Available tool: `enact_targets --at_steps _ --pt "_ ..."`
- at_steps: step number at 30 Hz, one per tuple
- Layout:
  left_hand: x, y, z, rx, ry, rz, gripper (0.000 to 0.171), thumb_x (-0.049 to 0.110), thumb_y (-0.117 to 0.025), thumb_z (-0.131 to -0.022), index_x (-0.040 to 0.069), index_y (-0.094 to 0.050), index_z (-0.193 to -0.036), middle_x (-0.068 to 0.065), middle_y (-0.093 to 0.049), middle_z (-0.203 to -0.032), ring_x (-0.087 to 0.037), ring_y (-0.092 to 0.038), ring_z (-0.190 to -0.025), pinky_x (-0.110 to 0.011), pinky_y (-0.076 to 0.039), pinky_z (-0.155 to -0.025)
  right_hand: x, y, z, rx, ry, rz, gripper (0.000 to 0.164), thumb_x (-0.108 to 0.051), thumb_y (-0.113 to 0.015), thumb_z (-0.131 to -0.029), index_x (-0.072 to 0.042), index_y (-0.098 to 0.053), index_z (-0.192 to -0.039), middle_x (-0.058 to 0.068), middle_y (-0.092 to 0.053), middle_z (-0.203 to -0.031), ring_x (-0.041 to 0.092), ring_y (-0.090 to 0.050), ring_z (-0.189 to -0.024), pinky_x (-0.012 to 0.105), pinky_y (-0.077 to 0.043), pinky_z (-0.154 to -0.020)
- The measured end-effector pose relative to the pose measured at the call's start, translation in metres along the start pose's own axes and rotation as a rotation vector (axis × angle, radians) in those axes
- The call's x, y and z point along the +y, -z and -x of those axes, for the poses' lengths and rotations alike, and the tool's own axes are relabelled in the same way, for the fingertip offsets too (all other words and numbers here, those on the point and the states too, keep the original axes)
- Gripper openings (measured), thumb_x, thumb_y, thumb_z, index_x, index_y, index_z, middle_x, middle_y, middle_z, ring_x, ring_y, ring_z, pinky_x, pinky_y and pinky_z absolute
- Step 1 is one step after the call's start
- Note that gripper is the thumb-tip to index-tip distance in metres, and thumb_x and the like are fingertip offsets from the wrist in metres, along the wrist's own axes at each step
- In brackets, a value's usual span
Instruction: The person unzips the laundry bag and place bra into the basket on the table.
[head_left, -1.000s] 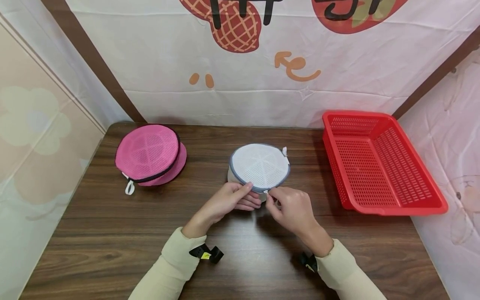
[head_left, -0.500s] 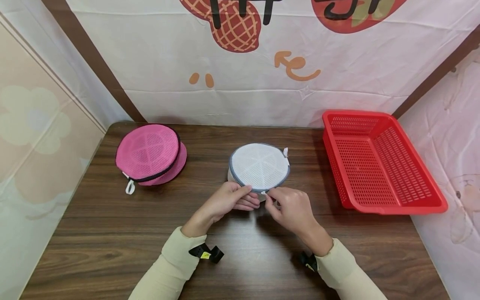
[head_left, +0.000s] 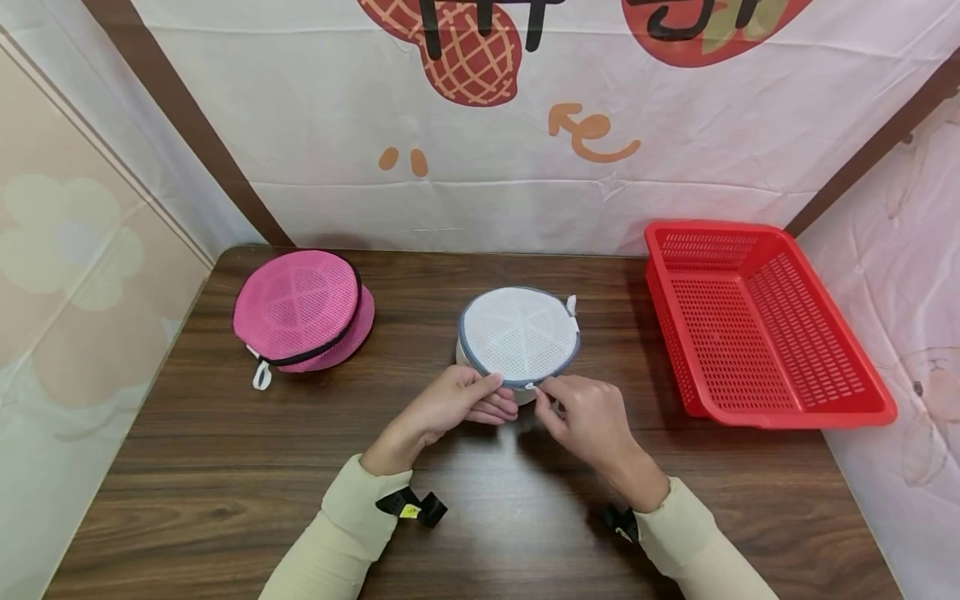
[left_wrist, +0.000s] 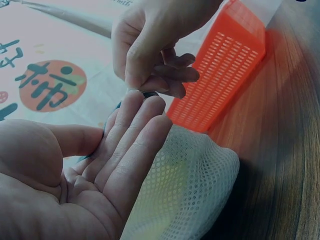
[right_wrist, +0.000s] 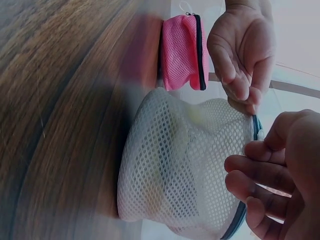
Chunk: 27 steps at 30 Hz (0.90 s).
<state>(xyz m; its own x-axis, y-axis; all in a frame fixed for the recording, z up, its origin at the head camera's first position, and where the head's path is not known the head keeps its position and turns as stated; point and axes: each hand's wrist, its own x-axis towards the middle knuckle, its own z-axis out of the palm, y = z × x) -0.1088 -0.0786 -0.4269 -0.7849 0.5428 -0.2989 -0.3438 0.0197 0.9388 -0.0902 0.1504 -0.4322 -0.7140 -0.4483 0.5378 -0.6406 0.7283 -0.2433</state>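
Observation:
A white mesh laundry bag (head_left: 519, 333) with a blue-grey zipper round its top stands mid-table. Through its side, in the right wrist view, something yellowish shows dimly inside the mesh (right_wrist: 170, 160). My left hand (head_left: 459, 397) pinches the bag's front rim, thumb on top and fingers underneath. Just to its right, my right hand (head_left: 588, 415) pinches the small white zipper pull (head_left: 530, 386) between thumb and forefinger. The left wrist view has both hands close together at the rim, with the left palm (left_wrist: 85, 185) turned up.
At the back left sits a pink mesh laundry bag (head_left: 298, 302) with a black zipper and a white loop (head_left: 262, 376). A red plastic basket (head_left: 806, 419) stands on the right side of the wooden table (head_left: 225, 492). A printed cloth (head_left: 510, 208) hangs behind the table.
Both hands keep their hold at the white bag's front rim. The right hand and the zipper pull shift only very slightly.

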Motion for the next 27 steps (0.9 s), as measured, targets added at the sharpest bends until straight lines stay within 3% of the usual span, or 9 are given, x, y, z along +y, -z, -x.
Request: enact_targets --at_steps 6,13,27 --pt "0.001 0.002 0.001 -0.009 0.005 -0.006 0.042 0.017 -0.043 -0.111 -0.022 -0.058 -0.118 -0.028 -0.072 -0.104 -0.027 -0.074 -0.097 -0.054 -0.055 -0.095 0.007 0.004 0.003 0.022 -0.023 0.022 0.022 -0.015 -0.065 -0.085 -0.019 -0.056 -0.065 -0.006 -0.053 -0.058 0.008 -0.046 -0.051 0.024 -0.037 -0.043" --pt "0.002 0.003 0.001 -0.022 0.017 -0.014 0.041 0.016 -0.043 -0.111 -0.022 -0.059 -0.116 -0.026 -0.073 -0.103 -0.025 -0.074 -0.096 -0.055 -0.054 -0.095 0.016 0.010 0.006 0.042 -0.061 0.051 0.027 -0.016 -0.064 -0.086 -0.020 -0.051 -0.063 -0.008 -0.045 -0.055 0.008 -0.039 -0.049 0.023 -0.030 -0.042" --pt "0.003 0.004 0.003 -0.024 0.038 -0.012 0.037 0.015 -0.044 -0.110 -0.018 -0.060 -0.111 -0.024 -0.074 -0.100 -0.023 -0.074 -0.092 -0.053 -0.055 -0.094 0.038 0.012 0.011 0.082 -0.117 0.081 0.027 -0.015 -0.062 -0.087 -0.019 -0.051 -0.062 -0.008 -0.043 -0.055 0.010 -0.038 -0.049 0.023 -0.029 -0.041"
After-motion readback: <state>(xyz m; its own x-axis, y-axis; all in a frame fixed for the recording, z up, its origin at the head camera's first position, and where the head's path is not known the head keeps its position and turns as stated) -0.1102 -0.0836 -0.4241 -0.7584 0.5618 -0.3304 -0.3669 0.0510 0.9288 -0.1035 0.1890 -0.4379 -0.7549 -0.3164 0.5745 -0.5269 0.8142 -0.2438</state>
